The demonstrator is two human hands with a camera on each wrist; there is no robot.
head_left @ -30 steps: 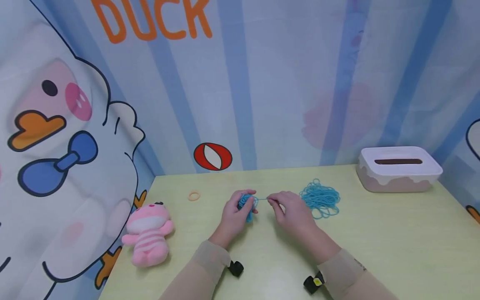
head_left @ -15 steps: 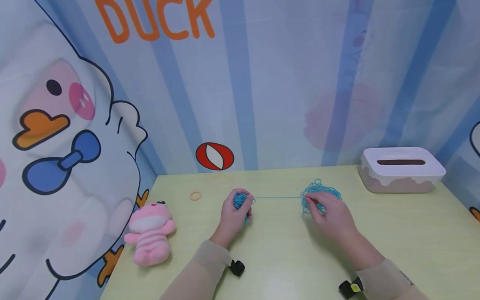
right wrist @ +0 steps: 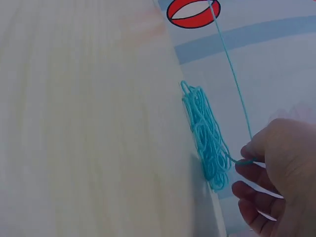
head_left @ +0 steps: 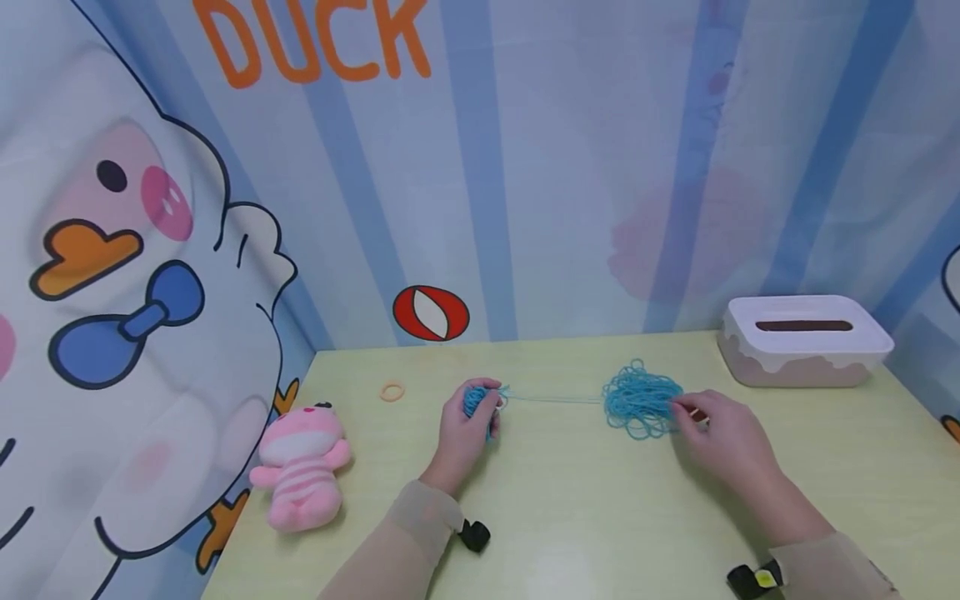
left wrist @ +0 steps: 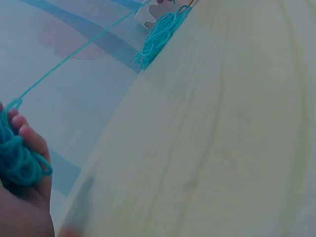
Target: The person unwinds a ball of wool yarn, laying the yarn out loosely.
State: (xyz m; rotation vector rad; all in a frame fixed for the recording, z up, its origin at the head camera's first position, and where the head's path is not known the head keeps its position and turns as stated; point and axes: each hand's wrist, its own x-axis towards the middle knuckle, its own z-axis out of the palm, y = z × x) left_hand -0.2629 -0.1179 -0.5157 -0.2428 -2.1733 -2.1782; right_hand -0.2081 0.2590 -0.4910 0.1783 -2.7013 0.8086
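Observation:
My left hand point(head_left: 459, 433) grips a small bundle of blue yarn point(head_left: 474, 401), its fingers curled round it. Loops of the bundle bulge out of the palm in the left wrist view. From there a yarn strand point(right wrist: 232, 69) stretches across to my right hand point(head_left: 726, 437), which pinches it between thumb and forefinger. A loose heap of the same yarn point(head_left: 637, 402) lies on the table just left of my right hand. In the right wrist view, the strand continues from the pinching fingertips point(right wrist: 244, 168) down to that heap.
A pink plush toy point(head_left: 302, 467) lies on the table point(head_left: 555, 500) at the left. Behind it is a small pale ring point(head_left: 392, 391). A tissue box point(head_left: 806, 342) stands at the back right, before a printed blue curtain point(head_left: 562, 167).
My right hand has moved well to the right, past the middle of the yarn heap to its right side, drawing the strand out long. The left hand stays nearly in place with the bundle.

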